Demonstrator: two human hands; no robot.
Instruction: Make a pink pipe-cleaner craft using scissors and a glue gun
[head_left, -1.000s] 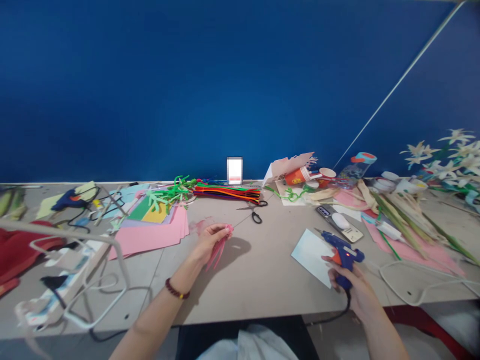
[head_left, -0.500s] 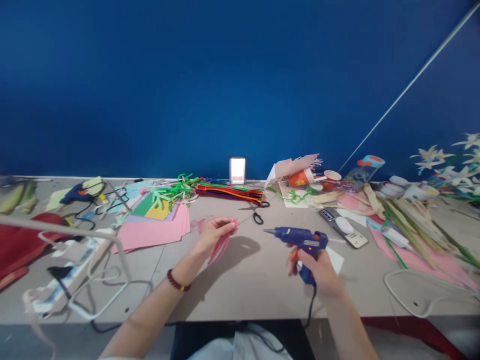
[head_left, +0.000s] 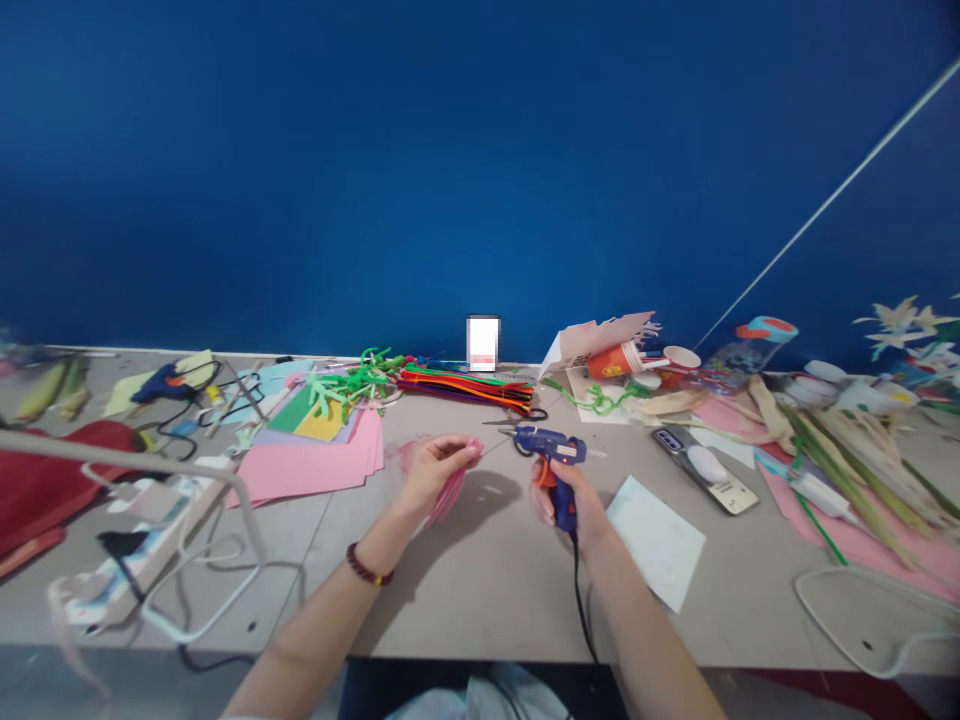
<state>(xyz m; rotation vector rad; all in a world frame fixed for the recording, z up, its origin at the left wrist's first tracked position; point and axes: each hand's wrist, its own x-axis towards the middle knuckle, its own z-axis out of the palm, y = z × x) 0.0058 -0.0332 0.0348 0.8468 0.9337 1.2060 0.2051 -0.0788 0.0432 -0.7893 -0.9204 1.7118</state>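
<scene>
On the desk (head_left: 465, 610), right in front of the person, both hands are up and busy. The left hand (head_left: 437, 472) is curled shut, and its fingertips pinch a bunch of pink paper strips (head_left: 450, 497) that hang down from it. The strips look thin and soft, so they would likely bend and tear with ease and weigh almost nothing. The best place to hold them seems to be the top, where they come together, and not the loose ends. The right hand (head_left: 568, 503) is closed tight around the handle of a blue glue gun (head_left: 551, 444), with its nose pointing left. The gun looks stiff and a bit heavier, and its handle seems the safe part to hold. A black cord (head_left: 580, 600) runs down from it. Just behind the gun lie black scissors (head_left: 534, 414). A white card (head_left: 656, 542) sits to the right of the right hand, and a stack of pink paper (head_left: 304, 470) lies to the left of the left hand. Bright pipe cleaners (head_left: 465, 388) lie in a heap near the back.
</scene>
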